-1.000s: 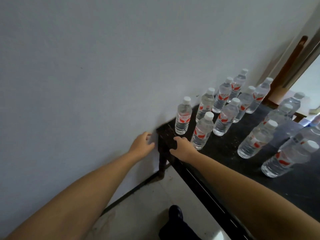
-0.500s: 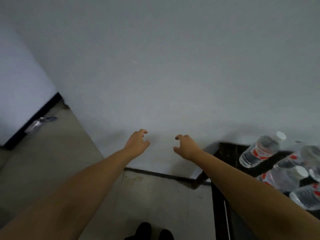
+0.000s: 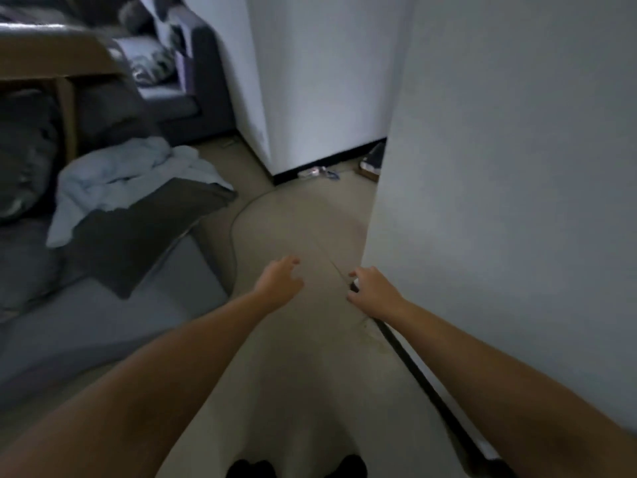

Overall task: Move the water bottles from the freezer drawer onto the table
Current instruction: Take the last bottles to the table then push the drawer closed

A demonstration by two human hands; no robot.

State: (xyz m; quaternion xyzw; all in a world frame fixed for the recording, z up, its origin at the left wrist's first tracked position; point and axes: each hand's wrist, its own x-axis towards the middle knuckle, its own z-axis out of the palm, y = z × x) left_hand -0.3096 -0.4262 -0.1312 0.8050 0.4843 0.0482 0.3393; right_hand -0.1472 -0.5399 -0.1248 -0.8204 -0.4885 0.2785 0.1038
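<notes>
While both arms reach forward over the pale floor [image 3: 303, 391], the left hand [image 3: 280, 282] and right hand [image 3: 374, 291] hang empty, fingers loosely curled and gripping nothing. No water bottles or table show in this view — only a white wall [image 3: 517, 167] at right, and a grey sofa [image 3: 86, 322] strewn with a light cloth [image 3: 113, 177] at left.

Wall [image 3: 517, 167]: matt white paint, smooth. Floor [image 3: 296, 339]: smooth pale tile, faint sheen. Sofa [image 3: 86, 322]: grey cloth. Blanket [image 3: 113, 174]: soft, crumpled fabric.
</notes>
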